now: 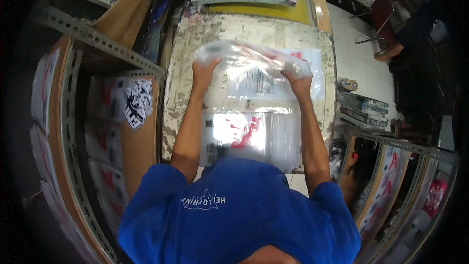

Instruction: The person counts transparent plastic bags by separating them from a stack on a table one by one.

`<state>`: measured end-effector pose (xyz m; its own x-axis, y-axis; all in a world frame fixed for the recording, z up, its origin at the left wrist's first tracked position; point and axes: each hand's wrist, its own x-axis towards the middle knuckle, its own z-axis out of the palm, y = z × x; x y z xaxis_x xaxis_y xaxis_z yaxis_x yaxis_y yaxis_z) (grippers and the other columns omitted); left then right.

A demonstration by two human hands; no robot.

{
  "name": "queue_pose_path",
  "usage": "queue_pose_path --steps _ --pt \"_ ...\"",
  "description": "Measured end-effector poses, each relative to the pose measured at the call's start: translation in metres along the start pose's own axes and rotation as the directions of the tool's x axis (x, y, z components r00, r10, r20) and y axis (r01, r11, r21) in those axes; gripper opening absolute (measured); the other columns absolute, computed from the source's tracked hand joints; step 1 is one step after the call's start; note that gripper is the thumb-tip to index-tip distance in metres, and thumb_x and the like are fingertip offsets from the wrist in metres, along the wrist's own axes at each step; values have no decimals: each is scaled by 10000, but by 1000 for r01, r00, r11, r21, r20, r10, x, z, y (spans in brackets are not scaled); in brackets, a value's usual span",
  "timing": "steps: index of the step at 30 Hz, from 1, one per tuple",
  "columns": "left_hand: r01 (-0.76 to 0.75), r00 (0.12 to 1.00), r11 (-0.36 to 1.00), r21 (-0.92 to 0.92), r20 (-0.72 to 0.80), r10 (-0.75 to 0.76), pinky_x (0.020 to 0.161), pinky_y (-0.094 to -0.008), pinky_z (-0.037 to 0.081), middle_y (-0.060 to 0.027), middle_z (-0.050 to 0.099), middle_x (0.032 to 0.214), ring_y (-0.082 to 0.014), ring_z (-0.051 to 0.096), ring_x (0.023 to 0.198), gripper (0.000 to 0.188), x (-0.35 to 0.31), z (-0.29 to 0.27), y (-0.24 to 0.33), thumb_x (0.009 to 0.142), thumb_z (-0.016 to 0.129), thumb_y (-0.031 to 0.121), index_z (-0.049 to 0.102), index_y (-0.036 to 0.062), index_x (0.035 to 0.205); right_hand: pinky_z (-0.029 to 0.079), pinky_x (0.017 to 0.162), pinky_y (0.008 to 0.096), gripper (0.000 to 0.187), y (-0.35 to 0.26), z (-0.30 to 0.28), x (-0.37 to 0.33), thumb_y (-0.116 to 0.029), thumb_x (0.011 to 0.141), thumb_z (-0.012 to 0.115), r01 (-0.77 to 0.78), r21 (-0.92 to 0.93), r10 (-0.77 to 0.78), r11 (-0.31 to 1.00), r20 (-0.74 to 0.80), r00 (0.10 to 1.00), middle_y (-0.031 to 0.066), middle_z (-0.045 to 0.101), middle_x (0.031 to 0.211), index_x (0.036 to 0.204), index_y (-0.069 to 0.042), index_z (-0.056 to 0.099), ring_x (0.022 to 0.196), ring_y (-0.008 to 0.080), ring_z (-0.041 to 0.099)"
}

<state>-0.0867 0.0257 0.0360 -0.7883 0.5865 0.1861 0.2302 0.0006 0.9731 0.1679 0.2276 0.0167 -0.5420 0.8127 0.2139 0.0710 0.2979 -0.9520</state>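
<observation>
The clear film [254,56] is up off the tabletop [183,76], beyond the stack [281,139] of printed film. The left hand [204,72] and right hand [299,82] each have a closed grip on one end. A printed sheet [261,88] lies flat just beyond the stack. The film seems lifted but not yet laid down; how many pieces remain in the stack, I cannot tell.

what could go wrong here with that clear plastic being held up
The clear plastic is bent between the left hand and right hand, so it might crease or slip. The glossy printed stack lies by the table's near edge and could slide off if bumped. The table looks patchy and stained, so it may mark plastic laid on it.
</observation>
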Motion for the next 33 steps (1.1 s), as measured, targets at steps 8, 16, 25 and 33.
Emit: queue_pose_path --steps 8,16,25,33 --pt "201 980 975 93 -9 -201 709 -299 517 -82 717 886 -139 648 758 287 -23 -58 74 802 757 153 702 -28 1017 546 748 322 455 -137 8 -5 -40 717 819 -256 94 245 962 114 963 115 707 953 1113 29 608 808 192 673" --pt "589 799 759 278 -59 -598 688 -306 548 -120 720 899 -164 676 758 383 -157 -107 85 729 773 67 665 -39 1081 517 858 379 645 -124 16 -125 -83 637 852 -406 -211 448 889 223 866 202 672 1058 1180 9 516 963 307 663" --pt "502 838 712 492 -71 -541 769 -411 530 -189 716 923 -322 695 852 375 -206 -102 27 679 814 170 699 2 995 505 844 464 745 -119 29 -165 -142 679 814 -316 -555 516 769 248 820 332 645 990 1243 60 370 949 465 644" --pt "310 901 392 866 -136 -413 1002 -440 420 -199 494 1378 -364 492 1241 904 -185 -93 58 597 892 355 469 66 1342 511 815 513 769 -105 24 -171 -167 690 816 -242 -592 465 769 258 847 347 635 940 1262 62 355 918 501 628"
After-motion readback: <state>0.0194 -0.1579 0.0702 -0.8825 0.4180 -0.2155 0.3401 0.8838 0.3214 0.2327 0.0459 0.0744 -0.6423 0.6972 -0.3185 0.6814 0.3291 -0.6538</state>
